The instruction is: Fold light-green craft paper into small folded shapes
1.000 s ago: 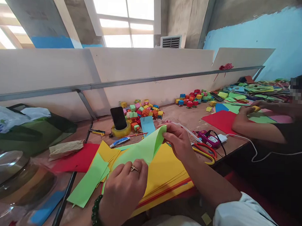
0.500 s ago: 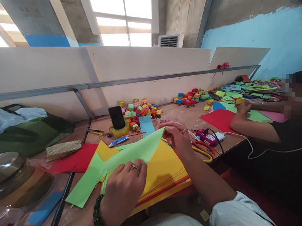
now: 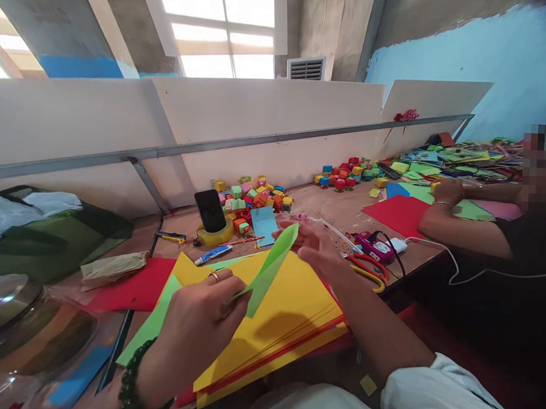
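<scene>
A light green sheet (image 3: 270, 278) is gripped by the left hand (image 3: 195, 325) above the yellow paper stack (image 3: 291, 302), its far end loosely bracketed by the parted right hand (image 3: 322, 255), contact unclear. Bending seems in hand, and a steadying of that end is called for. White plastic (image 3: 51, 204) is held in the green bag (image 3: 72, 250); the contents of the clear container (image 3: 1, 298) cannot be told.

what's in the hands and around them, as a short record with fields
left hand: gripping a green paper
right hand: loosely open by the paper's upper end, contact unclear
below: stack of yellow paper
behind: phone propped on a tape roll, pile of cubes
far right: co-worker's arm by red paper
</scene>
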`<state>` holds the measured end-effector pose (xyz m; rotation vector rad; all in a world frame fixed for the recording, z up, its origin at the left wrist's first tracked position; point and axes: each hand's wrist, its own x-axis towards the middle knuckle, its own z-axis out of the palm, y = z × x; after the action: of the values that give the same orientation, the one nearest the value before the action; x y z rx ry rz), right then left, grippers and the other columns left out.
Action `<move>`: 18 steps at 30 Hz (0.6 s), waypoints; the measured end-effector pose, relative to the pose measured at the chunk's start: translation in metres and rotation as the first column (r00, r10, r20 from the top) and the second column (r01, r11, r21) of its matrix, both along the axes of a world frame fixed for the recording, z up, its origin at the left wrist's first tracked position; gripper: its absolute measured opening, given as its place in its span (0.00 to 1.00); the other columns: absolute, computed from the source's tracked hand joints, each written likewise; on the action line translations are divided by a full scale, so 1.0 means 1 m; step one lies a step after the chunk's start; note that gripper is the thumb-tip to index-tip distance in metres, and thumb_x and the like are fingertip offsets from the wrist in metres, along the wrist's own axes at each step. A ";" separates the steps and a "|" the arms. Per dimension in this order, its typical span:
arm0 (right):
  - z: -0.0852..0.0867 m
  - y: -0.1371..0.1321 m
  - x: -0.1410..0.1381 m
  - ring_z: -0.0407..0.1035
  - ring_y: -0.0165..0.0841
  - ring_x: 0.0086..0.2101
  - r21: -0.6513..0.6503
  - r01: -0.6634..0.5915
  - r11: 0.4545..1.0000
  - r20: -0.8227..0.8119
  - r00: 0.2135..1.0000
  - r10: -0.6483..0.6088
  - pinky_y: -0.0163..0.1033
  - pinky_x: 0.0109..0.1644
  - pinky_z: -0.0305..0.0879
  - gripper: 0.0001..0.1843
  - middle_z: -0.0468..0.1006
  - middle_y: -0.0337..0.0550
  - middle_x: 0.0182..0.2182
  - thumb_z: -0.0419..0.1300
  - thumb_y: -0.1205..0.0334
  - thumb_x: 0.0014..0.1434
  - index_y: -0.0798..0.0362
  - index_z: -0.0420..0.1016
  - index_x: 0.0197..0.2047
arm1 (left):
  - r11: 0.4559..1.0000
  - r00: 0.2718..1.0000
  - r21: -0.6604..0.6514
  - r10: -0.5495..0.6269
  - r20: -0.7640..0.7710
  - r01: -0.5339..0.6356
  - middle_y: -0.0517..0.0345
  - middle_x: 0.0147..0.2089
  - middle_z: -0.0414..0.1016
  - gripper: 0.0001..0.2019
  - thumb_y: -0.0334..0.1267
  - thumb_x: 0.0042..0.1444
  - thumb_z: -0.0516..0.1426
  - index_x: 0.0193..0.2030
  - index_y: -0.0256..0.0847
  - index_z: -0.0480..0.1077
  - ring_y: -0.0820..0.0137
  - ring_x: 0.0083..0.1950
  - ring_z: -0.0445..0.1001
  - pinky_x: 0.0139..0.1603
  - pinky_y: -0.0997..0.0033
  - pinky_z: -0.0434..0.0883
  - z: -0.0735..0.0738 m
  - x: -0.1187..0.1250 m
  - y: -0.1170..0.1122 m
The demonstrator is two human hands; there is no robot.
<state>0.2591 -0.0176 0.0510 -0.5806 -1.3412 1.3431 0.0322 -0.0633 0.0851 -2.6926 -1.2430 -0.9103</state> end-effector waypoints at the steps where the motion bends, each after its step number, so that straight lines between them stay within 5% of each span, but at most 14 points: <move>1: 0.000 -0.003 -0.003 0.75 0.35 0.37 -0.014 -0.050 0.999 0.030 0.998 0.050 0.41 0.45 0.71 0.26 0.80 0.41 0.34 0.73 0.48 0.39 0.49 0.77 0.42 | 0.996 0.999 -0.088 -0.023 0.037 0.026 0.65 0.20 0.63 0.15 0.37 0.59 0.51 0.20 0.39 0.63 0.78 0.20 0.60 0.21 0.79 0.56 0.002 -0.001 0.003; 4: -0.005 -0.006 -0.012 0.75 0.32 0.34 -0.077 -0.105 0.991 0.036 0.993 0.108 0.40 0.43 0.72 0.20 0.80 0.39 0.31 0.73 0.54 0.41 0.51 0.77 0.37 | 0.954 0.990 -0.293 -0.029 0.138 0.069 0.66 0.19 0.59 0.16 0.40 0.56 0.53 0.19 0.39 0.62 0.78 0.22 0.58 0.22 0.79 0.55 0.002 -0.005 0.013; 7: -0.012 -0.002 -0.015 0.75 0.31 0.34 -0.133 -0.036 0.991 -0.009 0.999 0.035 0.39 0.42 0.72 0.19 0.81 0.38 0.32 0.74 0.60 0.40 0.52 0.77 0.37 | 0.870 0.965 -0.477 0.004 0.263 0.127 0.65 0.20 0.61 0.16 0.44 0.56 0.55 0.21 0.38 0.66 0.77 0.23 0.58 0.21 0.78 0.55 -0.003 -0.007 0.025; 12: -0.020 0.018 -0.012 0.74 0.30 0.33 -0.197 0.156 0.968 -0.044 0.985 -0.168 0.35 0.38 0.72 0.22 0.81 0.38 0.33 0.74 0.60 0.40 0.51 0.76 0.41 | 0.575 0.873 -0.731 0.058 0.485 0.368 0.60 0.32 0.77 0.13 0.48 0.52 0.60 0.35 0.40 0.77 0.71 0.30 0.71 0.30 0.76 0.68 -0.011 -0.009 0.044; 15: -0.023 0.029 -0.010 0.74 0.30 0.32 -0.238 0.207 0.949 -0.029 0.975 -0.220 0.34 0.36 0.71 0.22 0.81 0.37 0.33 0.72 0.53 0.42 0.49 0.77 0.40 | 0.394 0.800 -0.788 0.183 0.572 0.473 0.58 0.31 0.79 0.14 0.47 0.43 0.66 0.33 0.40 0.78 0.66 0.32 0.75 0.33 0.71 0.72 -0.019 -0.010 0.054; 18: -0.029 0.034 -0.005 0.75 0.34 0.37 -0.197 0.252 0.948 0.028 0.968 -0.251 0.37 0.36 0.71 0.24 0.81 0.39 0.38 0.67 0.42 0.45 0.46 0.77 0.42 | 0.381 0.698 -0.773 0.346 0.627 0.507 0.56 0.28 0.79 0.15 0.48 0.39 0.68 0.29 0.38 0.78 0.66 0.29 0.76 0.32 0.70 0.74 -0.028 -0.011 0.059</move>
<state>0.2543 0.0166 0.0217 -0.8609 -1.0986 1.2723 0.0215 -0.0043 0.0566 -3.2756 -2.4468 -1.9296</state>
